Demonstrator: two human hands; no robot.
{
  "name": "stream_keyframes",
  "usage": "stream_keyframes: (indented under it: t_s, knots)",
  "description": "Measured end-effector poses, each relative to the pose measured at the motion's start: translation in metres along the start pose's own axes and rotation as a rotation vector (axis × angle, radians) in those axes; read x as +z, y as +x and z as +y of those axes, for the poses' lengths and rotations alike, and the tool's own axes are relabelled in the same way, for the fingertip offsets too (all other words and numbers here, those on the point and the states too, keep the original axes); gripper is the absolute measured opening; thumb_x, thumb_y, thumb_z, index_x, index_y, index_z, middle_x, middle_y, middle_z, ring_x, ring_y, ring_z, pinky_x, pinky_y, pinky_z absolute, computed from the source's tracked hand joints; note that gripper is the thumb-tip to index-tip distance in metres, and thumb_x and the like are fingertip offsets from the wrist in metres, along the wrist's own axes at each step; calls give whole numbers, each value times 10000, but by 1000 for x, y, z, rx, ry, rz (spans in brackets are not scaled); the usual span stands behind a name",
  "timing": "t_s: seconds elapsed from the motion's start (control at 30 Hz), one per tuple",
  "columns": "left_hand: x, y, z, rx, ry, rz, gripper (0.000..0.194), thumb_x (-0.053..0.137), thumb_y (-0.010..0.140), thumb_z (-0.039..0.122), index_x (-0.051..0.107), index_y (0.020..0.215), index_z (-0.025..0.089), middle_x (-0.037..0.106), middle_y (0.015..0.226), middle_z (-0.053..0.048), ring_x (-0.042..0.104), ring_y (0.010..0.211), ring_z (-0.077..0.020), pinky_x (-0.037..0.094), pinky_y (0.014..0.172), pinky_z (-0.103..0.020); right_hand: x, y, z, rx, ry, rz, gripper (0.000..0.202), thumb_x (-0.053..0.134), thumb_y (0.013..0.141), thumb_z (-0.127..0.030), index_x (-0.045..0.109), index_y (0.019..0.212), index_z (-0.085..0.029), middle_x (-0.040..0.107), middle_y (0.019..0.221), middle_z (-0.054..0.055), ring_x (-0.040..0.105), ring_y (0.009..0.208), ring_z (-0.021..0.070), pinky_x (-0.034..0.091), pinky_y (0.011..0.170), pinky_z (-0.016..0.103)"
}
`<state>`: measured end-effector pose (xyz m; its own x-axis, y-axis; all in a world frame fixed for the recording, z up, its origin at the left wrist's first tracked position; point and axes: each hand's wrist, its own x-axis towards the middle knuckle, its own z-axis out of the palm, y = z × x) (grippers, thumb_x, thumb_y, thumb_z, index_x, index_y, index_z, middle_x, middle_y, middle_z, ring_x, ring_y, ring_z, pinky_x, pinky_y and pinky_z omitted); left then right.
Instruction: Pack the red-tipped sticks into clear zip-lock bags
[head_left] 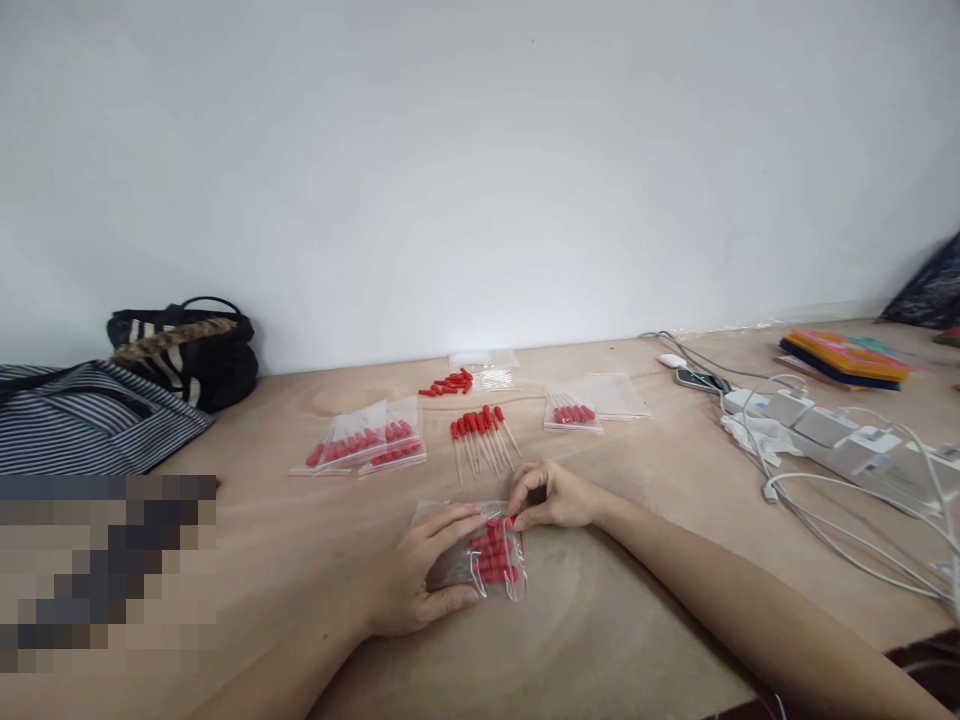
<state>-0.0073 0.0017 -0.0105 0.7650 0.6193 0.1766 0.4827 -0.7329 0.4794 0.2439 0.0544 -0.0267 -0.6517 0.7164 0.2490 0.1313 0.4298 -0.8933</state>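
Note:
In front of me on the table lies a clear plastic zip bag [459,572] with several red-bulbed droppers [495,560] inside. My left hand [420,570] rests over the bag's left part, fingers stretched out and thumb apart. At the bag's upper right corner, my right hand [551,495] is closed in a pinch on the edge, by the topmost red bulb. Just beyond the hands, a row of loose droppers [480,440] with thin pale stems lies on the table. The stems inside the bag are mostly hidden by my left hand.
Filled bags [367,440] lie to the left, and another filled bag [574,412] beside flat bags [626,393] to the right. Loose red bulbs [450,382] and clear tubes [495,377] sit behind. Cables and white chargers [825,425] take up the right side; bags [187,350] stand left.

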Motion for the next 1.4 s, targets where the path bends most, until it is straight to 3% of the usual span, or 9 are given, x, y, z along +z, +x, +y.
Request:
stream_keyframes:
  t_s: [0.2, 0.37, 0.53, 0.87, 0.97, 1.17, 1.23, 1.3, 1.4]
  knots:
    - [1, -1, -3, 5, -4, 13, 616, 572, 799, 420, 294, 1339, 317, 388, 1359, -56, 396, 1211, -274, 322, 1005, -473, 2, 3, 5, 36, 118, -21, 263, 737, 613, -392, 672, 658, -142, 614, 647, 18, 549, 605, 118, 446, 591, 247]
    - [3, -2, -4, -10, 11, 10, 627, 584, 790, 413, 299, 1339, 313, 405, 1344, -66, 403, 1203, -284, 332, 992, -487, 6, 1, 1, 26, -58, 59, 248, 735, 626, -370, 645, 678, -145, 608, 639, 6, 532, 594, 109, 430, 596, 243]
    - [3, -2, -2, -12, 13, 33, 605, 594, 782, 402, 338, 1320, 300, 433, 1315, -72, 426, 1178, -276, 359, 977, -461, 9, 2, -3, -43, -167, -5, 267, 725, 641, -379, 693, 824, -187, 631, 694, 15, 558, 683, 131, 433, 686, 271]
    - [5, -1, -6, 79, 6, 114, 551, 561, 803, 396, 360, 1307, 301, 448, 1292, -64, 446, 1147, -268, 370, 972, -451, 11, 3, 8, 139, 114, 97, 254, 657, 686, -377, 698, 760, -137, 699, 775, 62, 635, 681, 159, 497, 666, 284]
    - [6, -1, -6, 74, 13, 109, 546, 565, 805, 402, 370, 1304, 296, 444, 1301, -67, 436, 1161, -272, 347, 991, -466, 16, 3, 6, 118, -19, 170, 191, 662, 673, -328, 694, 735, -151, 695, 736, 54, 621, 639, 156, 484, 627, 282]
    - [6, -3, -8, 27, -3, 87, 555, 570, 802, 422, 375, 1307, 301, 401, 1348, -63, 353, 1236, -291, 273, 1033, -508, 27, 1, -8, 70, -389, 243, 67, 665, 667, -202, 637, 608, -189, 659, 653, 1, 586, 640, 144, 336, 870, 423]
    - [4, -3, -6, 29, -6, 75, 555, 571, 803, 420, 373, 1309, 304, 409, 1344, -61, 365, 1229, -285, 283, 1033, -494, 27, -1, -12, 85, -428, 231, 59, 639, 660, -135, 636, 691, -184, 654, 693, 1, 575, 678, 146, 304, 877, 435]
    - [1, -4, -5, 42, 9, 84, 589, 579, 795, 434, 350, 1321, 303, 421, 1333, -63, 373, 1223, -286, 278, 1036, -492, 25, -2, -16, 89, -451, 210, 254, 630, 646, -101, 634, 883, -192, 651, 785, 14, 561, 779, 171, 275, 882, 447]
    - [-2, -4, -3, 32, 15, 126, 657, 584, 770, 498, 311, 1336, 305, 426, 1324, -65, 373, 1217, -296, 304, 1016, -496, 21, -2, -19, 98, -505, 167, 381, 660, 678, -202, 603, 1053, -235, 628, 908, 37, 512, 918, 218, 243, 880, 466]
